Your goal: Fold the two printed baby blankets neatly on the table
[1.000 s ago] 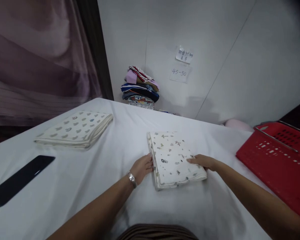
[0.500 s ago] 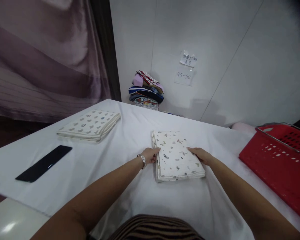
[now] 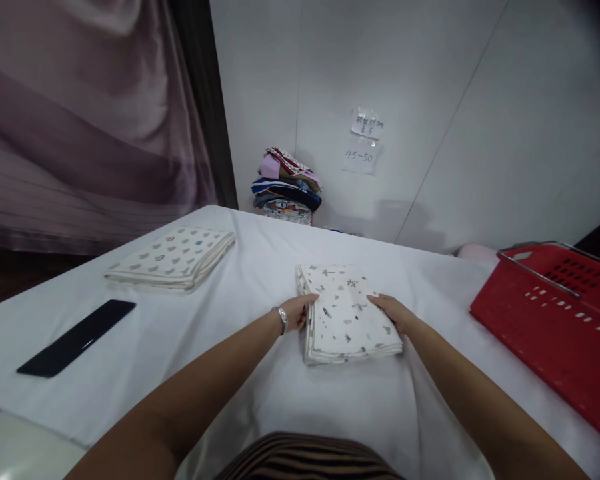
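Note:
Between my two hands lies a folded white cloth (image 3: 347, 317) with small scattered prints, several layers thick. My left hand (image 3: 299, 311), with a silver watch or bracelet at the wrist, grips its left edge, thumb on top and fingers curled at the side, partly under the layers. On the opposite edge my right hand (image 3: 391, 312) has its thumb on top, its other fingers mostly hidden below the cloth. A second folded cloth (image 3: 173, 257), cream with grey shapes, rests farther left on the table.
A white sheet covers the table (image 3: 260, 267). A dark flat strip (image 3: 77, 337) lies at the left, and a red plastic basket (image 3: 545, 333) with a metal handle stands at the right. Folded clothes (image 3: 287, 187) are piled behind, by a wall with paper notes (image 3: 361, 157).
The view has shifted slightly, so everything sits a little farther left. Both hands keep their places at the cloth's two sides, and its near right corner looks slightly lifted or bent.

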`<state>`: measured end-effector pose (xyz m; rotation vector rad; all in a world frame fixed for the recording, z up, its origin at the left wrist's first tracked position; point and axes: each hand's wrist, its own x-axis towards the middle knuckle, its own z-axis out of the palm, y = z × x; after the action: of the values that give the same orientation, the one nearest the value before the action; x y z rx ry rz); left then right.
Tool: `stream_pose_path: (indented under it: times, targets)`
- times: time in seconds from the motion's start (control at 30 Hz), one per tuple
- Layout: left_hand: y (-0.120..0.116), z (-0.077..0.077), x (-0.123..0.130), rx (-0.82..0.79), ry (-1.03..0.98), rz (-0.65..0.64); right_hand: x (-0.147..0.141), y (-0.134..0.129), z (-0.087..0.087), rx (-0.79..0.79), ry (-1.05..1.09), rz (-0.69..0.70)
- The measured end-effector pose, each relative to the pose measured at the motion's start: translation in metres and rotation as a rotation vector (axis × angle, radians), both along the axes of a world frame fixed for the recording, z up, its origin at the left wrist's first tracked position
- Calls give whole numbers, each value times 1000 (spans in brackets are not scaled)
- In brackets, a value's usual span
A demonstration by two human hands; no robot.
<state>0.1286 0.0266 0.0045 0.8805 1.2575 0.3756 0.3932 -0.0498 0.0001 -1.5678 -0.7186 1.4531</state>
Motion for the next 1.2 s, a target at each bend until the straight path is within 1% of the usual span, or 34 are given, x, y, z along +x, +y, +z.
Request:
stream_pose_path:
  times: [0.1, 0.17, 0.37, 0.47, 0.53, 0.6, 0.67, 0.8, 0.83, 0.9, 1.0, 1.07, 1.13, 1.2]
  targets:
    - [2, -3, 1, 89, -5, 42, 0, 0, -1, 24, 13, -6]
    - [1, -4, 2, 102, -30, 53, 1, 1, -3, 31, -15, -6]
    - [-9, -6, -1, 21, -101, 74, 4, 4, -8, 36, -185, 32]
    - [-12, -9, -4, 5, -111, 80, 3, 4, -5, 61, -201, 8]
    - [-12, -10, -5, 33, -104, 94, 1, 5, -1, 86, -227, -5]
    - [-12, -10, -4, 81, -84, 117, -1, 6, 6, 126, -294, 16]
    - [-11, -8, -1, 164, -55, 128, -5, 7, 15, 180, -422, 77]
    - [-13, 3, 12, 446, 27, 88, -22, 6, 42, 288, -817, 207]
    - [-15, 7, 17, 500, 36, 78, -28, 4, 49, 302, -910, 240]
    - [-20, 15, 27, 548, 31, 76, -43, -2, 62, 291, -1081, 313]
    - [-30, 24, 42, 529, -6, 75, -61, -13, 75, 242, -1277, 424]
    - [-39, 30, 49, 458, -103, 71, -67, -19, 81, 226, -1314, 453]
    - [-47, 37, 53, 376, -239, 72, -65, -26, 85, 240, -1257, 430]
    - [-55, 43, 54, 317, -346, 54, -58, -33, 89, 280, -1130, 390]
